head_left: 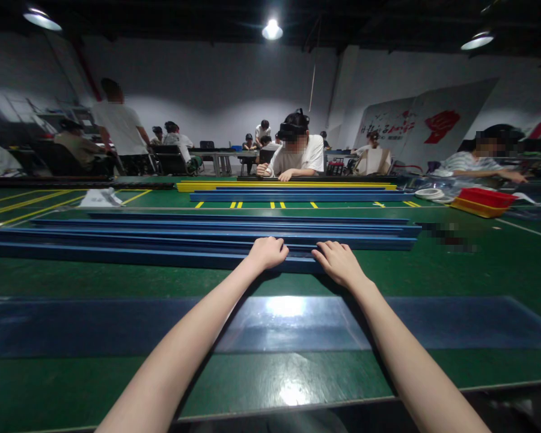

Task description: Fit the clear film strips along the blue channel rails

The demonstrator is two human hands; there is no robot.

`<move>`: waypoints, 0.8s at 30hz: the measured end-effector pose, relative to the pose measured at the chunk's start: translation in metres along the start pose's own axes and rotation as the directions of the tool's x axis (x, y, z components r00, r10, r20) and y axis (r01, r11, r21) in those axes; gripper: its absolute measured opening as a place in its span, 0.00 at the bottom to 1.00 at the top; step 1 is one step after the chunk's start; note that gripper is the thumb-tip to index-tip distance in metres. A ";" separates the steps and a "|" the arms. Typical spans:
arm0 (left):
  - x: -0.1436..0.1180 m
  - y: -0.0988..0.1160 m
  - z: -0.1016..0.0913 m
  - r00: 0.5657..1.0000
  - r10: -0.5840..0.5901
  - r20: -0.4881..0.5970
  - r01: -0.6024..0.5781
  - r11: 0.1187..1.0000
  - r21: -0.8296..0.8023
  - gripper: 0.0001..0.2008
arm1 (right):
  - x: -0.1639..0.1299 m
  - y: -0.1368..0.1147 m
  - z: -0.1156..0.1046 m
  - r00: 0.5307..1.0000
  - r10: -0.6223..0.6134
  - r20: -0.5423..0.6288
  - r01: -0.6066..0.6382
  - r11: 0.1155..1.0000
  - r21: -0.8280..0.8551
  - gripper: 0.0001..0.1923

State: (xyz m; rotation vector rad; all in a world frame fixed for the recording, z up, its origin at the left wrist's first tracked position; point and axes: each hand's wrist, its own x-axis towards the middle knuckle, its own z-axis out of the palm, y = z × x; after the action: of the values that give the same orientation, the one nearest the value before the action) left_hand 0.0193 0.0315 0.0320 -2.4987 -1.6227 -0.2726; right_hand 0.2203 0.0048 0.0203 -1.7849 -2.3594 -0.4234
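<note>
A long blue U-shaped channel strip [117, 254] lies across the table on its near side, in front of other blue strips. My left hand [268, 252] is closed over it, fingers curled across its top. Near the strip's right end, my right hand [340, 263] grips it with bent fingers and the thumb toward my left hand. The fingertips of both hands are partly hidden behind the strip's edges. Between my forearms and beyond them, a clear bluish plastic sheet [293, 325] lies flat along the table, reflecting a lamp.
More blue strips [252, 221] lie just beyond my hands. Further back are another blue strip [297, 196] and a yellow strip [198, 187]. A red and yellow bin [482, 202] stands right, beside white coils [430, 194]. A co-worker [297, 150] sits opposite. The green table [234, 376] ends nearest me.
</note>
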 end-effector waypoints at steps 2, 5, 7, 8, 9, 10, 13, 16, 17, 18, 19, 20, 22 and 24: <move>0.001 -0.001 0.000 1.000 0.002 0.000 -0.002 1.000 0.000 0.21 | 0.000 0.000 0.001 1.000 -0.004 0.010 0.004 1.000 0.011 0.25; 0.002 -0.001 0.000 1.000 0.000 0.006 0.000 1.000 -0.001 0.21 | 0.000 -0.001 0.000 1.000 -0.003 0.019 0.002 1.000 0.019 0.25; 0.002 -0.002 0.000 1.000 -0.003 0.010 0.003 1.000 -0.004 0.21 | 0.000 -0.001 0.000 1.000 -0.006 0.023 0.005 1.000 0.021 0.26; 0.003 -0.002 0.000 1.000 -0.006 0.011 0.006 1.000 -0.004 0.21 | 0.000 -0.001 0.000 1.000 -0.007 0.025 0.007 1.000 0.023 0.26; 0.003 -0.002 0.000 1.000 -0.011 0.012 0.011 1.000 -0.003 0.21 | 0.000 -0.002 0.000 1.000 -0.008 0.026 0.007 1.000 0.026 0.26; 0.004 -0.003 0.000 1.000 -0.015 0.013 0.015 1.000 -0.001 0.21 | -0.001 -0.002 0.000 1.000 -0.008 0.026 0.007 1.000 0.030 0.26; 0.004 -0.003 0.001 1.000 -0.020 0.004 0.020 1.000 0.006 0.21 | 0.000 -0.002 0.001 1.000 -0.006 0.017 0.006 0.999 0.040 0.26; 0.002 -0.002 0.003 1.000 -0.013 -0.022 0.013 1.000 0.010 0.21 | 0.000 -0.002 0.003 1.000 0.005 0.015 -0.005 0.999 0.044 0.26; 0.002 -0.002 0.004 0.999 -0.010 -0.034 0.011 1.000 0.013 0.21 | 0.000 -0.002 0.003 1.000 0.008 0.018 -0.009 0.999 0.045 0.26; 0.001 -0.002 0.004 0.999 -0.008 -0.045 0.009 1.000 0.016 0.21 | 0.000 -0.002 0.004 1.000 0.010 0.019 -0.011 0.999 0.047 0.26; 0.000 -0.001 0.005 0.999 -0.007 -0.054 0.008 1.000 0.020 0.21 | 0.000 -0.001 0.004 1.000 0.011 0.020 -0.012 0.999 0.049 0.26; 0.000 -0.001 0.005 0.998 -0.005 -0.060 0.007 1.000 0.023 0.20 | 0.000 -0.001 0.005 1.000 0.010 0.019 -0.011 0.999 0.052 0.26; -0.001 -0.001 0.005 0.998 -0.002 -0.059 0.004 1.000 0.028 0.20 | 0.001 0.000 0.005 1.000 0.004 0.019 -0.005 0.998 0.060 0.26; -0.001 -0.001 0.005 0.999 0.002 -0.050 -0.001 1.000 0.030 0.20 | 0.001 0.001 0.006 1.000 -0.002 0.023 0.001 0.998 0.066 0.26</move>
State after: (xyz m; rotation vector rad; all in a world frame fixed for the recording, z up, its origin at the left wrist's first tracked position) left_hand 0.0186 0.0322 0.0271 -2.4508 -1.5938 -0.3050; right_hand 0.2208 0.0074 0.0152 -1.7681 -2.3612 -0.3231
